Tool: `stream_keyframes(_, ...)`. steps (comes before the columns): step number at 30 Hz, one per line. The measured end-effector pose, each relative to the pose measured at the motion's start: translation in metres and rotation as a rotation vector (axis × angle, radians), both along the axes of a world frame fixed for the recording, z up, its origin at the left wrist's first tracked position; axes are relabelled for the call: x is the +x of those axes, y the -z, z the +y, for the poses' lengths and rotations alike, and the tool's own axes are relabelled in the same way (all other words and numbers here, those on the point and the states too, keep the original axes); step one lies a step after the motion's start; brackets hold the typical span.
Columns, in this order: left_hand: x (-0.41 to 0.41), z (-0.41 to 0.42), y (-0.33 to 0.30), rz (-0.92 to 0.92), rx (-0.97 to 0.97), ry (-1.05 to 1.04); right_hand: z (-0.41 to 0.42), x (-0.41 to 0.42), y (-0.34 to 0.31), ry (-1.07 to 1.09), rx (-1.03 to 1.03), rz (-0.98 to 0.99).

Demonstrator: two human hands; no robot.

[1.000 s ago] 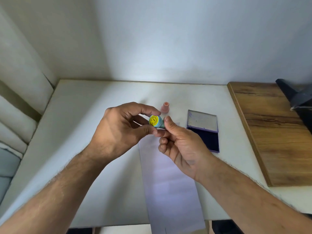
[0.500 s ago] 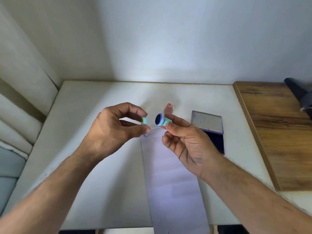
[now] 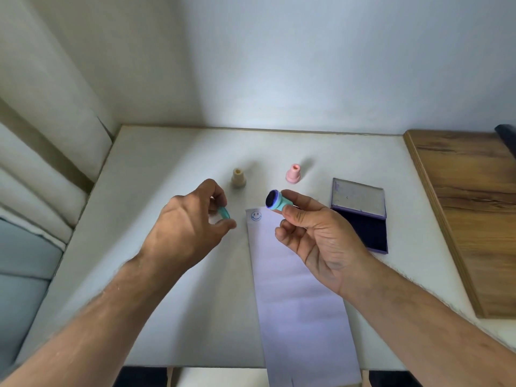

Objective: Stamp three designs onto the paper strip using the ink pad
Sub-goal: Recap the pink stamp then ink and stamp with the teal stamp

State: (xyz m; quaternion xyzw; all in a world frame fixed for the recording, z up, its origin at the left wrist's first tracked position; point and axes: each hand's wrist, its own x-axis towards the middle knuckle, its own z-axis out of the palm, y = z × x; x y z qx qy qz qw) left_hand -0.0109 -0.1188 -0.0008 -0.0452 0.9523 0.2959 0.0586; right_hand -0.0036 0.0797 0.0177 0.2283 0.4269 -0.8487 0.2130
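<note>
We see the right hand [image 3: 315,236] raised above the white table [image 3: 173,169], and it pinches a teal stamp [image 3: 276,201] between thumb and forefinger, with the dark inked face turned to about ten o'clock. The left hand [image 3: 190,227] is at nine o'clock from the stamp, well apart from it, and its fingers are curled around a teal cap [image 3: 224,213], held between the thumb and the other fingers.

Under the hands lies the paper strip [image 3: 298,303], which runs toward six o'clock and goes over the near table edge. At its far corner there is one blue smiley print [image 3: 256,215].

The ink pad [image 3: 360,219] lies open at three o'clock from the stamp, just beside the strip, with its lid folded back toward twelve o'clock. A beige stamp [image 3: 238,177] and a pink stamp [image 3: 293,174] stand upright at twelve o'clock from the hands. A wooden board [image 3: 469,213] lies at the right side.
</note>
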Motion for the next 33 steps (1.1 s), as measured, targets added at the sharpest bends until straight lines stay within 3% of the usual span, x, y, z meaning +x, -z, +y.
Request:
stream_keyframes(12,0.006,0.002,0.021,0.130,-0.338,0.183,-0.001,0.000,-0.001,0.017,0.005,0.014)
stream_keyframes(21,0.000,0.004,0.013,0.006,-0.233,0.078,-0.004,0.004,-0.003,-0.020,-0.045,-0.009)
stream_keyframes(29,-0.002,0.003,0.005,-0.078,-0.189,0.076,-0.006,0.010,-0.007,-0.040,-0.282,0.009)
stream_keyframes(33,0.000,0.013,0.000,0.101,-0.178,0.062,-0.004,0.014,-0.010,-0.068,-0.315,0.023)
